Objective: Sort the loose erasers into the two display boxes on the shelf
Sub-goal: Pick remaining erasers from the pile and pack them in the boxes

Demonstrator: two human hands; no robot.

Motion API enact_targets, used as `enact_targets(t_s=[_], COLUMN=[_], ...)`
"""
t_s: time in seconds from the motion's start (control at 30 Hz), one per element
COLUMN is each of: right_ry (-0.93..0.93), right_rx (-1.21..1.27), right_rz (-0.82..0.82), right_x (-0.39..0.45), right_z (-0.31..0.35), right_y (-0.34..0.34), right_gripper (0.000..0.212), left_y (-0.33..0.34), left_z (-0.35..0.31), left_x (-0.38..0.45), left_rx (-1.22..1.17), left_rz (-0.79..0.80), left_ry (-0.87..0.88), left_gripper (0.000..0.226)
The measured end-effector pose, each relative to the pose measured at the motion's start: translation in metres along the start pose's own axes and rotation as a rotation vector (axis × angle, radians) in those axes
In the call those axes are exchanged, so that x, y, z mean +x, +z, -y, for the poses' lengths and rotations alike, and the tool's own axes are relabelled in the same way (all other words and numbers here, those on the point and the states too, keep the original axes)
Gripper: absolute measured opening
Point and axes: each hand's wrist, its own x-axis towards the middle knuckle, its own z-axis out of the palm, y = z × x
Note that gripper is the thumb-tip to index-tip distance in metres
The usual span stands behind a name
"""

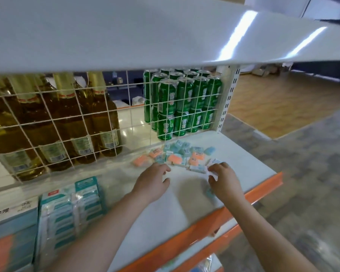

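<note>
Centre frame, the left hand hovers, fingers relaxed, by small blocky erasers; the right hand pinches a white one.

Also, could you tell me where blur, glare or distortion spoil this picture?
Head view: motion blur smears the two display boxes at lower left and softens the loose erasers; ceiling-light glare streaks the upper shelf; wide-angle distortion bends the shelf edges; left hand and right hand cast soft shadows.
</note>
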Motion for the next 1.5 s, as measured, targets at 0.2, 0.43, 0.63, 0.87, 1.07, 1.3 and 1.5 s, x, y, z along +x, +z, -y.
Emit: enact_targets(t_s=[0.2,0.43,0.63,0.87,1.07,1.3,1.5], right_ry=[0.075,0.107,0.083,-0.027,0.013,0.141,0.192], right_rx=[-0.015,0.078,0.062,0.065,0.103,0.154,0.190], right_rz=[-0.009,0.053,0.049,0.037,-0.003,0.024,0.030], right_x=[0.013,0.032,0.032,0.027,0.032,0.050,0.060], right_z=[-0.032,-0.057,-0.065,-0.067,-0.067,-0.078,-0.079], right_y=[-0.012,-0.020,-0.014,-0.009,-0.006,-0.011,-0.010], right_gripper=[0.038,0.036,0.025,0.022,0.022,0.029,0.033], left_y=[0.023,0.046,0.063,0.074,0.071,0.065,0.060], left_z=[-0.027,-0.061,-0.075,-0.083,-0.077,-0.077,-0.074], left_x=[0.026,0.055,0.071,0.084,0.086,0.092,0.093], left_rx=[0.026,0.068,0.080,0.163,0.217,0.159,0.163], left_rz=[0.058,0.100,0.142,0.187,0.239,0.270,0.245], left_ry=[0.020,0.123,0.199,0.262,0.288,0.269,0.270], left_gripper=[0.034,0.040,0.043,0.044,0.042,0.038,0.024])
